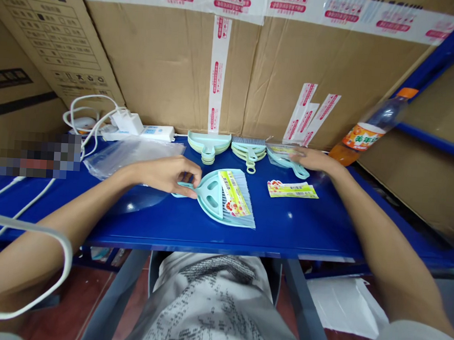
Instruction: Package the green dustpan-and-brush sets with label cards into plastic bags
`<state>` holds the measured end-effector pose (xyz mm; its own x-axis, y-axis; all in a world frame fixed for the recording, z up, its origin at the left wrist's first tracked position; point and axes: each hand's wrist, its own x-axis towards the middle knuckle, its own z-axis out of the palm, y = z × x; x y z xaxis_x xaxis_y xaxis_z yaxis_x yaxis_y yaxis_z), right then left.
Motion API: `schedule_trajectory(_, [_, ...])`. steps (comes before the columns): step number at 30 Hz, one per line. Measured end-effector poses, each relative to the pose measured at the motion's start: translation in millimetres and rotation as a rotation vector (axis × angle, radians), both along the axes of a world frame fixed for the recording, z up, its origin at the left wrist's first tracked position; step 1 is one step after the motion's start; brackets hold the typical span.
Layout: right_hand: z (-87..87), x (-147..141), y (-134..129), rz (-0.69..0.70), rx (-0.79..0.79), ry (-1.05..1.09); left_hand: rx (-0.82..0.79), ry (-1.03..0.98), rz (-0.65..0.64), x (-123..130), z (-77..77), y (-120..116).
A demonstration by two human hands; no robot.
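My left hand is closed on the light-blue handle of a small dustpan and brush set lying on the table. Thumb and fingers pinch the handle end, and the grey-blue bristles point right. A yellow-green printed label card lies slantwise across the bristles. At the back right, my right hand rests on a dustpan and brush set in a clear bag. Its fingers look stretched out over the bag, partly blurred. More label cards lie in front of that hand.
Stacked dustpans and stacked brushes line the back edge by the cardboard. Clear plastic bags lie left, near a power strip and white cables. An orange-capped drink bottle leans at right.
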<state>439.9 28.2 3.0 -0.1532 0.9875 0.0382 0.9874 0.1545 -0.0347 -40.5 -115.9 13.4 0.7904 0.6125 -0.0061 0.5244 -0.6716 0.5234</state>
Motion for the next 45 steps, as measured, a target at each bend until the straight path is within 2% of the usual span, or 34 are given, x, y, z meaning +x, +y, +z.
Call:
schedule_trajectory(2, [12.4, 1.7, -10.7, -0.036, 0.059, 0.024, -0.005, 0.012, 0.008, -0.1, 0.6, -0.7])
schedule_trajectory(6, [27.4, 3.5, -32.3, 0.004, 0.166, 0.087, -0.017, 0.026, 0.013, 0.4, -1.4, -2.0])
schedule_trajectory(11, [22.9, 2.4, -44.8, 0.131, 0.051, 0.049, -0.057, -0.040, 0.018, 2.6, -11.6, -2.9])
schedule_trajectory(14, [22.2, -6.3, -52.8, 0.221, 0.062, 0.096, -0.118, -0.123, -0.007, 3.6, -18.8, -2.4])
schedule_trajectory(17, [24.1, -28.5, -67.7, 0.287, 0.195, 0.254, -0.271, -0.207, -0.037, 4.3, -24.8, -0.8])
schedule_trajectory(19, [23.4, -49.9, -81.2, 0.336, 0.217, 0.457, -0.367, -0.241, -0.045, 4.6, -27.1, 0.4])
schedule_trajectory(20, [22.0, -61.3, -88.4, 0.360, 0.153, 0.575, -0.397, -0.252, -0.050, 4.6, -27.2, 0.8])
schedule_trajectory(22, [17.6, -82.7, -102.5, 0.396, -0.084, 0.784, -0.429, -0.263, -0.065, 4.1, -25.0, 0.8])
schedule_trajectory(24, [12.9, -99.1, -115.4, 0.396, -0.244, 0.893, -0.445, -0.269, -0.074, 2.8, -19.0, -0.8])
schedule_trajectory(25, [11.0, -104.8, -121.2, 0.393, -0.252, 0.914, -0.446, -0.279, -0.069, 1.9, -15.0, -2.0])
schedule_trajectory(27, [9.0, -111.7, -130.9, 0.404, -0.160, 0.939, -0.422, -0.317, -0.052, 0.2, -7.0, -4.4])
schedule_trajectory(30, [8.7, -116.4, -140.4, 0.455, -0.068, 1.012, -0.296, -0.400, -0.003, 0.3, -1.2, -5.0])
schedule_trajectory(33, [6.6, -121.9, -144.2, 0.458, -0.243, 1.213, -0.175, -0.458, 0.057, 6.5, -7.9, -2.0])
schedule_trajectory(36, [0.0, -128.7, -144.5, 0.398, -0.464, 1.339, -0.135, -0.484, 0.092, 17.0, -20.9, 0.7])
schedule_trajectory(38, [-5.9, -132.1, -143.7, 0.360, -0.464, 1.313, -0.114, -0.488, 0.128, 23.3, -27.7, 1.0])
schedule_trajectory(41, [-13.7, -134.6, -141.6, 0.342, -0.361, 1.265, -0.089, -0.502, 0.195, 28.6, -32.1, -0.1])
schedule_trajectory(45, [-17.3, -134.5, -139.1, 0.335, -0.297, 1.356, -0.087, -0.560, 0.206, 29.0, -32.4, -0.8])
